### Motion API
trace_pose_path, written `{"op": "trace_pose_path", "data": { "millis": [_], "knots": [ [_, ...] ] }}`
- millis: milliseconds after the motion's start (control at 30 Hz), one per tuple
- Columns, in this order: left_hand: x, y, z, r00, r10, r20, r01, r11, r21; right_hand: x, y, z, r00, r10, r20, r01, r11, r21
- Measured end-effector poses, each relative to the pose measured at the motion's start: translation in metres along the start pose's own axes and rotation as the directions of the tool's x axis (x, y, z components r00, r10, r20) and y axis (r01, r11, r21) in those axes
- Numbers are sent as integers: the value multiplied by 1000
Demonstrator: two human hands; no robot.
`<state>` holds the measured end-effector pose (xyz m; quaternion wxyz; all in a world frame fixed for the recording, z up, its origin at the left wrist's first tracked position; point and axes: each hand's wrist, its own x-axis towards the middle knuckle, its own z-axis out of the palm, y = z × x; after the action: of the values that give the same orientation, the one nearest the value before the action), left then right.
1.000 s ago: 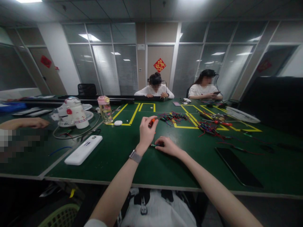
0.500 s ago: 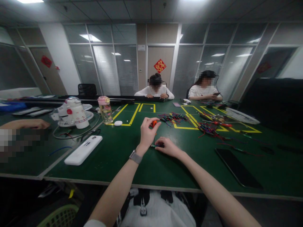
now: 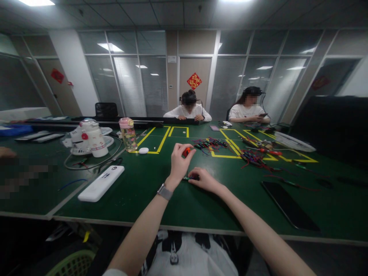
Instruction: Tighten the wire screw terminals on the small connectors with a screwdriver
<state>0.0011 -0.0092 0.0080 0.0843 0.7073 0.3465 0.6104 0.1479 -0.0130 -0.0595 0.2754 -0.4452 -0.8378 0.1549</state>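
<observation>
My left hand (image 3: 179,163), with a watch at its wrist, is closed on an orange-red tool (image 3: 186,151) above the table. Below and to the right, my right hand (image 3: 203,179) rests on the green table top (image 3: 138,199), its fingers closed on a small green circuit board (image 3: 186,178). Most of the board is hidden by the fingers. Beyond my hands lies a heap of small boards with red and dark wires (image 3: 211,144); a second wired heap (image 3: 254,157) is further right.
A white power bank (image 3: 102,184) lies on the left, a black phone (image 3: 289,205) on the right. A pink-lidded bottle (image 3: 128,135) and a white kettle-like jug (image 3: 96,140) stand at the back left. Two people (image 3: 188,111) sit across the table.
At the far left, another person's hand and forearm have drawn back toward the picture edge. My own hands have hardly moved.
</observation>
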Motion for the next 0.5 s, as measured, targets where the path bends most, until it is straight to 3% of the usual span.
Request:
{"op": "trace_pose_path", "data": {
  "millis": [300, 500],
  "knots": [
    [1, -2, 3, 995, 24, 95, -13, 993, -113, -1, -3, -2, 1000, 8, 9, -8, 1000, -23],
    [-1, 0, 1, 1000, 6, 27, -6, 1000, -4, -1, -3, -1, 1000, 3, 1, -3, 1000, -31]
  ]
}}
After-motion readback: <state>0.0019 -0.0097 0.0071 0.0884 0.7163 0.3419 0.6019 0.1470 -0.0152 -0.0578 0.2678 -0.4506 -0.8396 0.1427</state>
